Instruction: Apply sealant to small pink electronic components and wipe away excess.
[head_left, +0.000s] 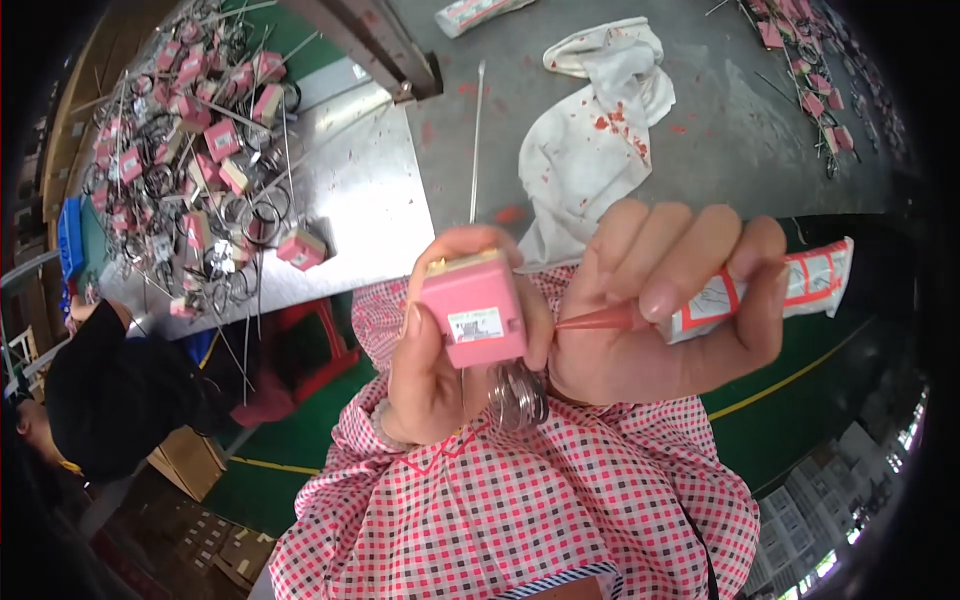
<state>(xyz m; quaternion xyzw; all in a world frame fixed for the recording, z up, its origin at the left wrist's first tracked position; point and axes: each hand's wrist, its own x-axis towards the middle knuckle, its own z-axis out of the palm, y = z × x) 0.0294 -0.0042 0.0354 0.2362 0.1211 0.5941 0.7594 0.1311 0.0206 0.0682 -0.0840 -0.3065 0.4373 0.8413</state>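
Observation:
Close in front of me, my left hand (405, 385) grips a pink capillary thermostat (485, 315), a boxy block with a small white label and a brass-coloured edge on top. Its coil of thin metal tubing (518, 397) hangs below the block. My right hand (650, 365) is closed around a squeeze tube (810, 283) of red sealant, white with red markings. The tube's tapered red nozzle (600, 318) points left, its tip beside the left hand's fingers at the block's right side. A thin metal rod (478, 140) extends away over the table behind the block.
Many similar pink thermostats (222, 140) lie heaped on the metal table (375, 170) at left, more (812, 104) at far right. A red-stained white cloth (590, 140) rests on the grey tabletop (470, 110) near a metal post (385, 50). Another person (120, 390) is at the left.

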